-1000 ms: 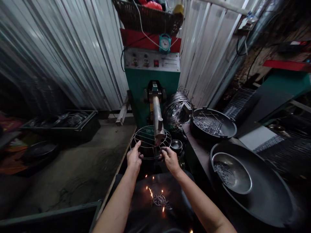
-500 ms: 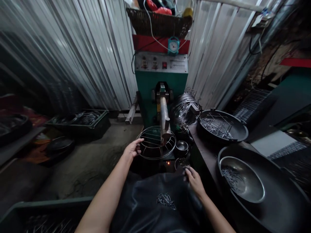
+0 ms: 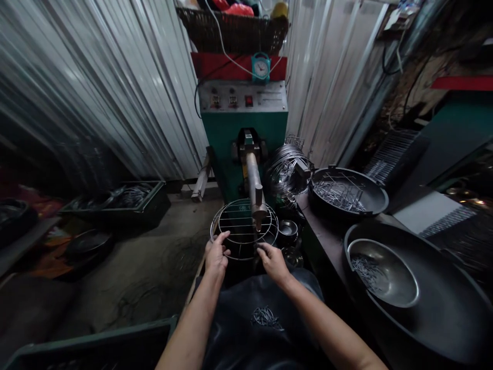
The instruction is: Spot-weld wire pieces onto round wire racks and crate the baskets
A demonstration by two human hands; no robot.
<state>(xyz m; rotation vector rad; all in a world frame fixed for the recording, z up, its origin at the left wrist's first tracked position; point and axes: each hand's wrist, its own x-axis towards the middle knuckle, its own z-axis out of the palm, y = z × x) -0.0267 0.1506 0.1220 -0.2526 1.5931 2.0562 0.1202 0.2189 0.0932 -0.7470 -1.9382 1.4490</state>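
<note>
A round wire rack with parallel cross wires sits under the metal arm of a green machine. My left hand grips the rack's near left rim. At the near right rim, just below the arm's tip, my right hand is closed in a pinch; whatever is between the fingertips is too small and dark to make out. On the dark apron over my lap lies a small pile of short metal pieces.
On the right, a black pan holds wire pieces, and a metal bowl rests in a large wok. Coiled wire hangs beside the machine. Green crates stand at left and lower left.
My right hand has moved up and left from beside the apron to the rack's near edge. My left hand stays on the rack, which appears slightly shifted. The view has turned a little right.
</note>
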